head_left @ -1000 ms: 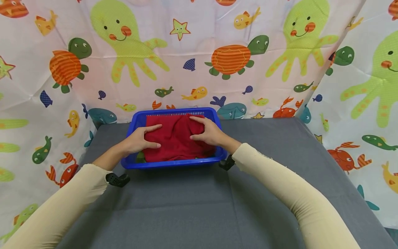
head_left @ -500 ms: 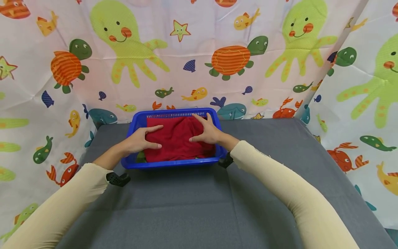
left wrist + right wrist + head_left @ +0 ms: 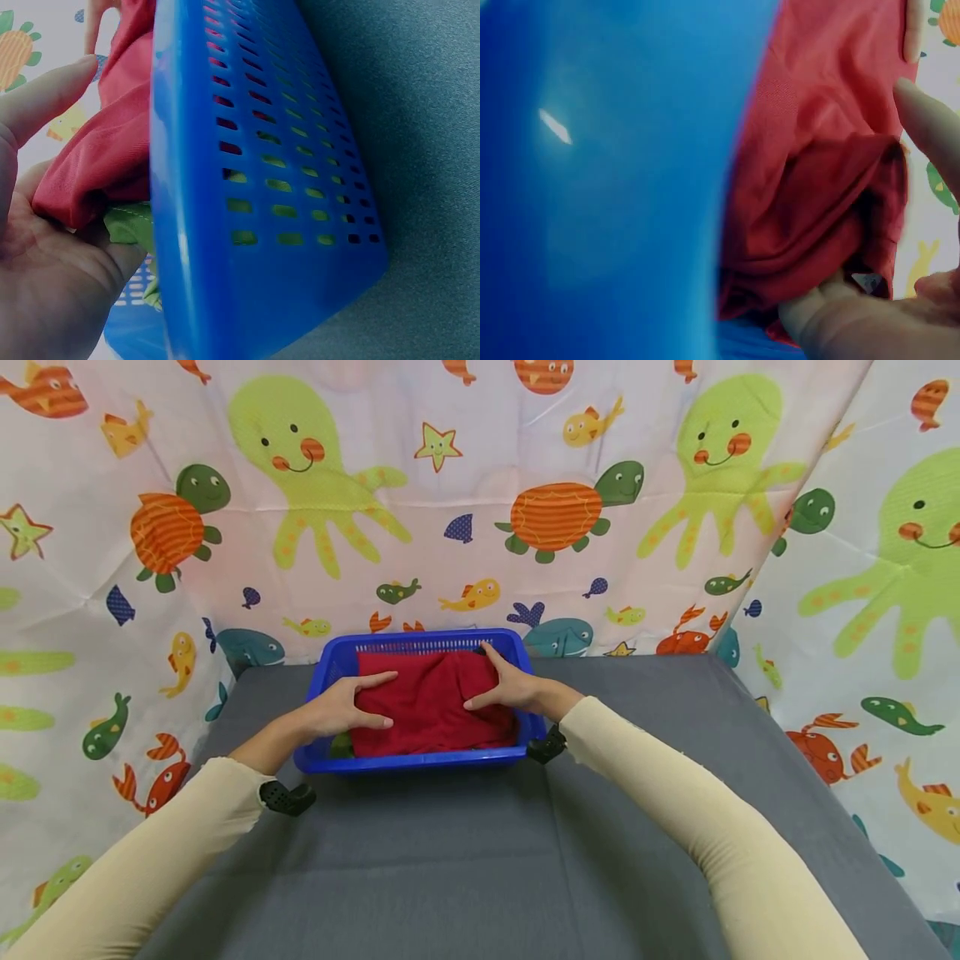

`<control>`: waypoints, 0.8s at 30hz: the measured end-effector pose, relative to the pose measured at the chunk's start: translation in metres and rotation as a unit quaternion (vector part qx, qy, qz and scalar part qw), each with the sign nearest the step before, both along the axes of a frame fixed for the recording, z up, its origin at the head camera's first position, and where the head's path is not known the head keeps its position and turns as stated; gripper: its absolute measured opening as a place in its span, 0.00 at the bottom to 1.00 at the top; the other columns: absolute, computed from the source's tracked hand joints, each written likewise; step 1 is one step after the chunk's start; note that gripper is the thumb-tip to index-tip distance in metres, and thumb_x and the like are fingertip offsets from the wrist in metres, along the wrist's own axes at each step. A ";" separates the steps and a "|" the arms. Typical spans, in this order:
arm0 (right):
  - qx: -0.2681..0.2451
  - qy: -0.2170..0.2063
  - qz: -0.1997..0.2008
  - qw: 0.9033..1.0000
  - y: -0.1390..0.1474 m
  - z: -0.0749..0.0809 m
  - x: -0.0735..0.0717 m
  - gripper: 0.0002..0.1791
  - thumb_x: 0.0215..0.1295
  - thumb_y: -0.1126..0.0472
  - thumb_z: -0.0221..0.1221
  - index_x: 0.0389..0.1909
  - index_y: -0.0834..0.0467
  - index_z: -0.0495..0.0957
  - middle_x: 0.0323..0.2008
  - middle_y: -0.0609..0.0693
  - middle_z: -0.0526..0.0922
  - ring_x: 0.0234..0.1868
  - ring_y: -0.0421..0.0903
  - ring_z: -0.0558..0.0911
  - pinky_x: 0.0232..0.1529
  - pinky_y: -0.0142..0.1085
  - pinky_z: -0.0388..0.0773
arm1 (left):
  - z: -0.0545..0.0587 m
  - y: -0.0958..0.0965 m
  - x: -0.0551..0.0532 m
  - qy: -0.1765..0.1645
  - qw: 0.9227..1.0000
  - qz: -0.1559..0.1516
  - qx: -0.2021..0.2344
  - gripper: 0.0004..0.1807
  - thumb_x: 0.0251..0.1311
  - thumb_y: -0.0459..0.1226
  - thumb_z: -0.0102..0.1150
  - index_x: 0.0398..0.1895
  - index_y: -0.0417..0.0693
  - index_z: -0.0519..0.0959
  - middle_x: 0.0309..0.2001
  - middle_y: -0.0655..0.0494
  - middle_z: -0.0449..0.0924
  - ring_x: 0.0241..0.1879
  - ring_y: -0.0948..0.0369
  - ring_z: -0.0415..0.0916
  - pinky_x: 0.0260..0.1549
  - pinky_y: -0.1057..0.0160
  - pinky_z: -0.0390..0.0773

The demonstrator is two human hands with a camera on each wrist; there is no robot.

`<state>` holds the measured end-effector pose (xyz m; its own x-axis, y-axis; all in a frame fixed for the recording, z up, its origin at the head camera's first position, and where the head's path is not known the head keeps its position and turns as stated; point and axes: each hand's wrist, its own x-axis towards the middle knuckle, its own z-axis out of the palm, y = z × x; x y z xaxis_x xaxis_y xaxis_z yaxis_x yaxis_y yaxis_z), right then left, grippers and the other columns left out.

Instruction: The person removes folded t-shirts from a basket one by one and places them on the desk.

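A folded red cloth [image 3: 427, 714] lies in a blue plastic basket [image 3: 412, 763], its surface creased toward the right. Green fabric [image 3: 129, 225] with pale stitching peeks out below the cloth in the left wrist view. My left hand [image 3: 336, 705] reaches over the basket's left side, thumb apart from the fingers, which go under the red cloth's edge. On the other side, my right hand [image 3: 516, 685] spreads thumb and index finger at the cloth's right end. In the right wrist view its other fingers pass beneath the red folds, partly hidden, near a small white tag [image 3: 867, 282].
The basket stands on a grey cloth-covered table [image 3: 435, 868], close to the back. A curtain [image 3: 465, 468] printed with sea animals rises behind it and along both sides. The basket's walls have rows of slots.
The right hand's fingers have slid off the top of the red cloth toward its right end. The left hand stays nearly in place. The head view has tilted slightly upward.
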<state>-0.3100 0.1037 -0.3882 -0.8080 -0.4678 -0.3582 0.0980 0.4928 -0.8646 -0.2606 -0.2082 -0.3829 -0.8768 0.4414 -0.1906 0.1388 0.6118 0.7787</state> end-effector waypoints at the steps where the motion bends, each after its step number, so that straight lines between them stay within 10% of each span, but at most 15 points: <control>1: 0.002 -0.001 0.006 1.000 0.000 0.000 0.000 0.68 0.59 0.60 0.71 0.81 0.38 0.25 0.81 0.54 0.41 0.78 0.58 0.56 0.78 0.56 0.57 | -0.001 0.000 -0.001 0.001 1.000 -0.001 -0.002 0.46 0.63 0.40 0.67 0.81 0.54 0.54 0.57 0.41 0.76 0.58 0.49 0.73 0.50 0.59 0.82; 12: 0.014 0.062 0.040 0.997 -0.001 -0.006 -0.002 0.65 0.58 0.64 0.71 0.82 0.44 0.32 0.75 0.57 0.59 0.72 0.58 0.66 0.74 0.54 0.66 | -0.006 -0.004 -0.006 0.005 1.000 -0.003 0.014 0.46 0.63 0.40 0.68 0.81 0.53 0.54 0.55 0.41 0.78 0.54 0.52 0.76 0.47 0.63 0.80; 24: 0.012 0.138 0.047 0.989 0.001 0.008 -0.002 0.40 0.68 0.68 0.61 0.79 0.49 0.60 0.74 0.57 0.65 0.68 0.56 0.71 0.65 0.47 0.76 | 0.001 -0.007 -0.017 0.010 0.999 0.026 0.041 0.46 0.61 0.34 0.68 0.81 0.56 0.56 0.52 0.38 0.76 0.46 0.52 0.79 0.40 0.63 0.83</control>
<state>-0.3123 0.1048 -0.3799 -0.8304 -0.5390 -0.1411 -0.1879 0.5094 -0.8397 -0.2773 -0.2157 -0.3815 -0.9020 0.4090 -0.1380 0.1250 0.5536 0.8233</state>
